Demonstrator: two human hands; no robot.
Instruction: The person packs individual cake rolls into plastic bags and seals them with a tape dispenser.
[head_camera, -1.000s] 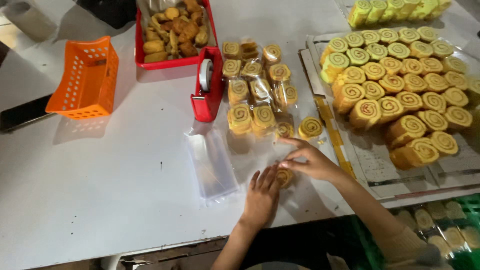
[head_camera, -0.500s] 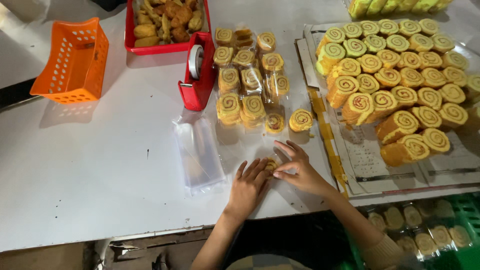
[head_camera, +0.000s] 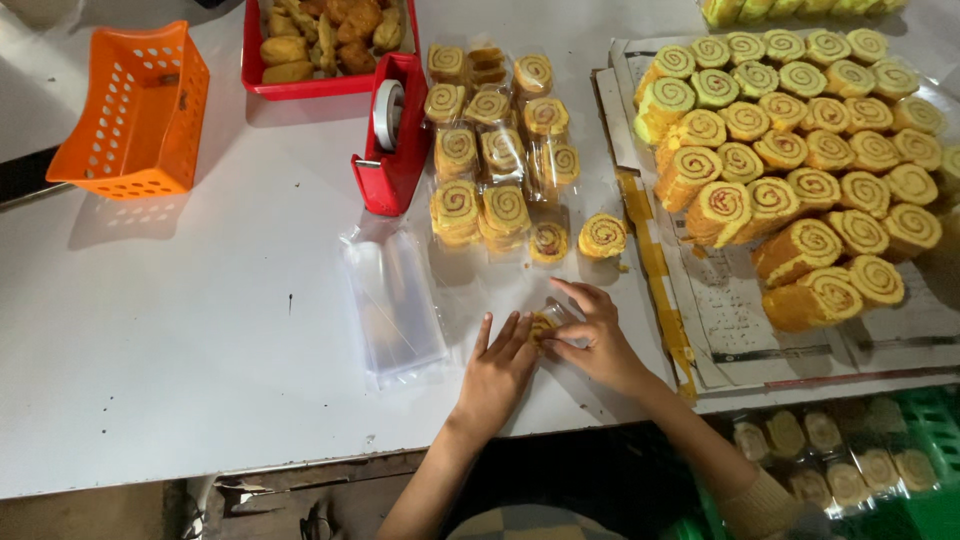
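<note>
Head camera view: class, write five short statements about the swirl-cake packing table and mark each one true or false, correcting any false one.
1. Both hands, left hand and right hand, are on one swirl cake slice in clear wrap. True.
2. The red tape dispenser stands to the right of the wrapped slices. False: it stands left of the wrapped slices.
3. The orange basket is full of cakes. False: no cakes show in it.
4. A stack of clear bags lies left of the hands. True.
5. The unwrapped slices sit on a paper-lined tray at the right. True.
</note>
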